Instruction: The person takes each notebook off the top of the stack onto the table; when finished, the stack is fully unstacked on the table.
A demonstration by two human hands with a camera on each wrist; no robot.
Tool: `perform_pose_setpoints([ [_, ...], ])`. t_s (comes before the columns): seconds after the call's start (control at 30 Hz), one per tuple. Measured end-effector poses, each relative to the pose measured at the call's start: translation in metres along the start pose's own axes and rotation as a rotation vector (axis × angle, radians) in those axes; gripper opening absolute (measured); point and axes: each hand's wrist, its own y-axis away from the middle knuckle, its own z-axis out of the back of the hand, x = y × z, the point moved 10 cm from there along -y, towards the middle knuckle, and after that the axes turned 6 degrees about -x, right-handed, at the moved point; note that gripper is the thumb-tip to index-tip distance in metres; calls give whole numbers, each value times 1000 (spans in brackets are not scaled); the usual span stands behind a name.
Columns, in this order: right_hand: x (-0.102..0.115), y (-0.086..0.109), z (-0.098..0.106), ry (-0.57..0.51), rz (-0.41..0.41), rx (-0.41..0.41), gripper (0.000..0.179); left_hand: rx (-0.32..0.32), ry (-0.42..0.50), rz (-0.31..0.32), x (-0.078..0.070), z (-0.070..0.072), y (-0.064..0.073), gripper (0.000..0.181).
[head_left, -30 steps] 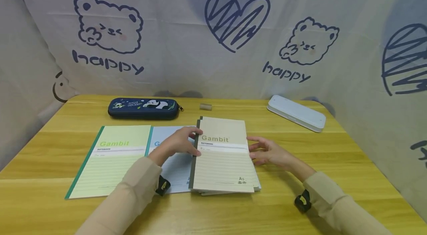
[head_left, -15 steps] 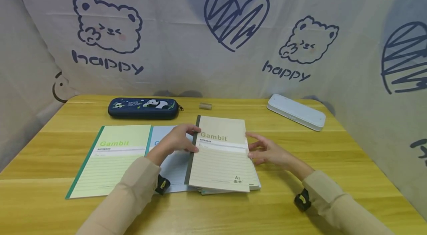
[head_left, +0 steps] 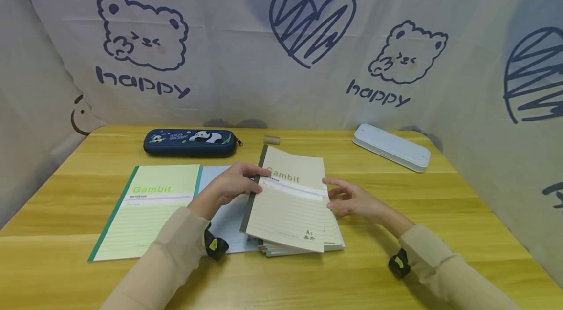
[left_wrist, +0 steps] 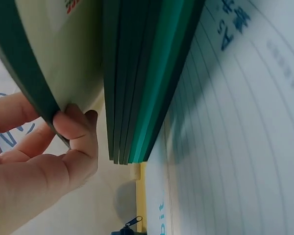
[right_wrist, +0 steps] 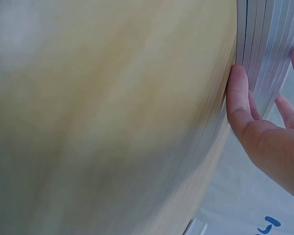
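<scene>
- Pinching a dark-spined, cream, rectangular paper notebook (head_left: pixel 283 212) between the thumb and fingers of the left hand (head_left: pixel 229 184).
- Holding it tilted, spine side raised, over a stack of rectangular paper notebooks (left_wrist: pixel 137 88).
- Touching the stack's right side with the spread fingers of the right hand (head_left: pixel 354 199).

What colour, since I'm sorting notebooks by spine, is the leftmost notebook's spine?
The spine is green; it shows best in the head view.

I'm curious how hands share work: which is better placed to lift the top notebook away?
Likely the left hand: it pinches the beige Gambit notebook by its raised spine. The right hand touches the notebook stack on the opposite side, perhaps steadying it.
</scene>
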Motion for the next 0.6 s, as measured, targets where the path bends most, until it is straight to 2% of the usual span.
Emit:
perform_pose_setpoints([
  [0.17,1,0,1,8,7,-4,71,42,62,-6,-3,-7,2,50],
  [0.37,-1,-1,1,20,-7,-13,69,65,109,13,1,-11,5,59],
  [0.5,0,-1,0,28,-7,-8,69,54,121,5,1,-10,6,59],
  [0.6,0,0,0,30,-6,-7,69,11,100,-13,0,-4,6,58],
])
